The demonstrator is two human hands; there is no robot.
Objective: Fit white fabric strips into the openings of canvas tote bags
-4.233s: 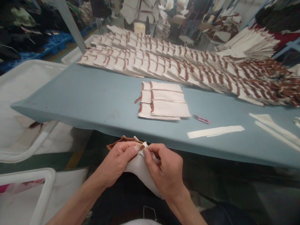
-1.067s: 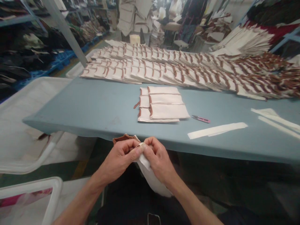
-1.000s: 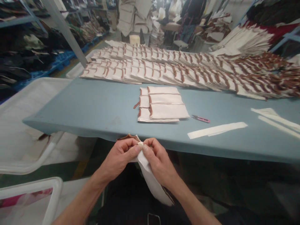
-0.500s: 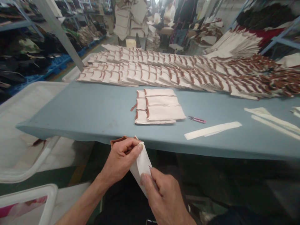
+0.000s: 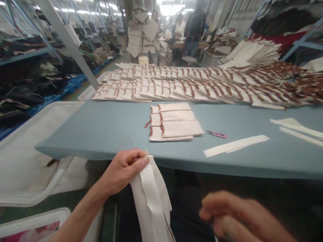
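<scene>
My left hand (image 5: 128,171) is closed at the front edge of the table, pinching the top of a white fabric piece (image 5: 153,198) between thumb and fingers. The piece hangs down folded, with a dark seam line along its lower right side. Off to the right of the cloth, apart from it, my right hand (image 5: 239,215) is blurred by motion. Its fingers look bent, but whether they hold anything cannot be made out. Beyond the hands, sewn white fabric pieces with brown edging (image 5: 179,119) lie in two overlapping stacks on the blue-green table (image 5: 113,131).
Thread snips (image 5: 216,134) with pink handles lie right of the stacks, near pale strips (image 5: 236,145). Long rows of similar edged pieces (image 5: 161,88) cover the table's far side. White bins (image 5: 32,198) stand at the left. A person (image 5: 194,30) stands in the background.
My right hand has let go of the white fabric and moved right. The fabric now hangs longer from my left hand, which keeps its pinch. The camera view has tilted up slightly.
</scene>
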